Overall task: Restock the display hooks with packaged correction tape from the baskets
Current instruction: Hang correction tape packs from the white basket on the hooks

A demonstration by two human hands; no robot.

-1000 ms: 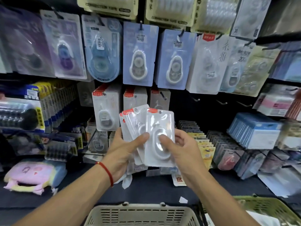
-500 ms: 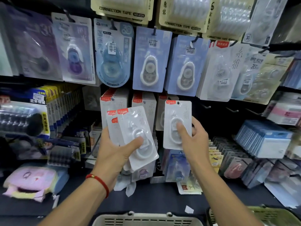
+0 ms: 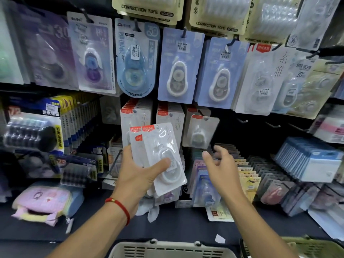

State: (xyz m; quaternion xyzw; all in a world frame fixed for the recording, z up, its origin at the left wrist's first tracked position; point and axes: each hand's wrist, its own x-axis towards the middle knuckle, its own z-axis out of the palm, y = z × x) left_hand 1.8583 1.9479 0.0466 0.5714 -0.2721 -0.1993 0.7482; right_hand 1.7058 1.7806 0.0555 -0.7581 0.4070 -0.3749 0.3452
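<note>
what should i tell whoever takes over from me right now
Left hand grips a fanned stack of white packs, thumb across the front one.
Right hand is open and holds nothing, just below the hung pack.
Done: that pack hangs on the third hook of the lower row; the two hooks to its left look well filled.
Left: hang the packs in hand, then take more from the grey basket at the bottom edge. Bare hooks stand to the right.
</note>
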